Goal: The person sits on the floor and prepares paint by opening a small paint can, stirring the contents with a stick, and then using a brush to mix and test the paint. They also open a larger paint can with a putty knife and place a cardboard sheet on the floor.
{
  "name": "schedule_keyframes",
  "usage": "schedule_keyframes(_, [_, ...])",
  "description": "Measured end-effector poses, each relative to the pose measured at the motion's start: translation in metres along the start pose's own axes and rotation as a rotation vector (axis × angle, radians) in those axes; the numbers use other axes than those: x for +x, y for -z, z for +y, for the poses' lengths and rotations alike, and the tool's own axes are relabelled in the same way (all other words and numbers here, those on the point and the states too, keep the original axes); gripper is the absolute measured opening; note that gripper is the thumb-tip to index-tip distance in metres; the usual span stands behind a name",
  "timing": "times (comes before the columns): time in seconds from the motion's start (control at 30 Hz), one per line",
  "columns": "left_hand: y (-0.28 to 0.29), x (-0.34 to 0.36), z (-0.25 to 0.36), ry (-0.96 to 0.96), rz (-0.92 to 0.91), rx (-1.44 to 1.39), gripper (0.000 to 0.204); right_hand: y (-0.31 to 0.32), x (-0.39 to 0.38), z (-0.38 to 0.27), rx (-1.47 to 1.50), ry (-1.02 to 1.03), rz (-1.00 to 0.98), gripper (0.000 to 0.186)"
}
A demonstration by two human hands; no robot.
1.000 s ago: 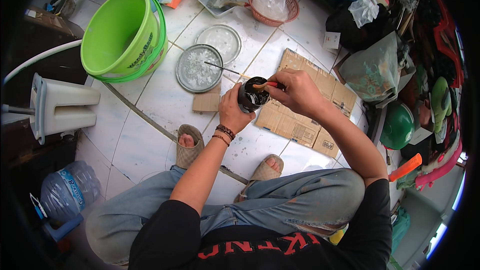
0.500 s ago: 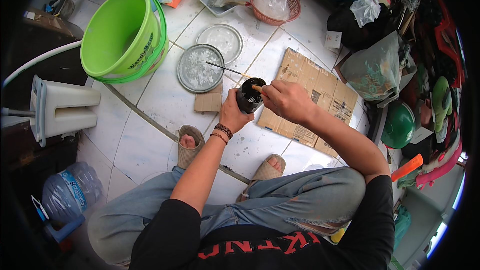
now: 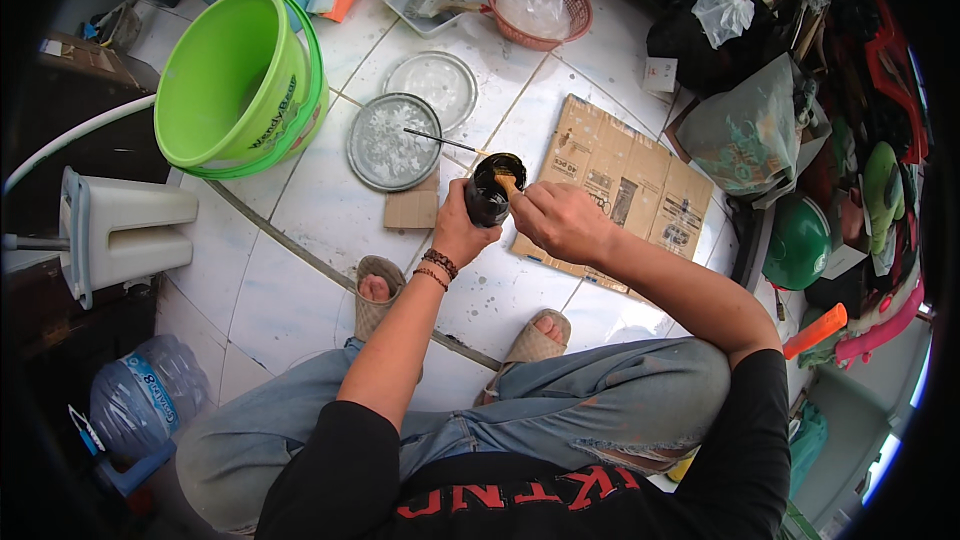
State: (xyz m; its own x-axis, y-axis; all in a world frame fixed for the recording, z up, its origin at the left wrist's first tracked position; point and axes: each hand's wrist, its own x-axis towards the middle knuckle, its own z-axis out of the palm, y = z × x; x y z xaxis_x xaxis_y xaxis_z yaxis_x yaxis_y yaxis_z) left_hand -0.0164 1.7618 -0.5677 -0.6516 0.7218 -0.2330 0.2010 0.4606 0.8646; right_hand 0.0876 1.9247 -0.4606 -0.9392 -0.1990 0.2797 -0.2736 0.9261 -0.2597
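Note:
My left hand [image 3: 463, 228] is wrapped around a dark cup [image 3: 488, 208] with black, glossy insides, held above the tiles between my feet. From the right, my right hand [image 3: 562, 220] grips a tan wooden-handled brush [image 3: 507, 183], whose lower end is inside the cup and hidden there. A thin stick [image 3: 440, 137], black with a pale end, reaches from a grey paint-spattered round lid [image 3: 385, 162] toward the cup's rim. A second round lid [image 3: 440, 85] lies just behind the first. Beneath the near side of the grey lid is a small cardboard piece [image 3: 412, 208].
Flattened cardboard [image 3: 630, 175] lies right of the cup. A green bucket [image 3: 225, 80] stands at the left, above a water bottle [image 3: 150, 390]. Farther back are a clear tray with a brush [image 3: 432, 5] and a pink basket [image 3: 575, 22]. Bags and a green helmet [image 3: 797, 243] crowd the right.
The cup has tilted a little toward me, so more of its inside shows. My right hand has moved slightly down and nearer me, and more of the brush handle is visible.

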Motion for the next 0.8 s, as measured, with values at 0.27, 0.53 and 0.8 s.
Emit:
schedule_keyframes(0.27, [0.001,0.002,-0.002,0.001,0.009,-0.021,0.071,-0.007,0.000,-0.004,-0.014,0.022,-0.033,0.030])
schedule_keyframes(0.53, [0.001,0.002,-0.001,0.007,0.006,-0.040,0.075,-0.008,0.000,-0.003,0.005,0.002,-0.058,0.033])
schedule_keyframes(0.8, [0.003,0.001,0.003,0.016,-0.030,-0.003,0.079,0.002,0.005,-0.002,0.092,-0.150,0.022,0.026])
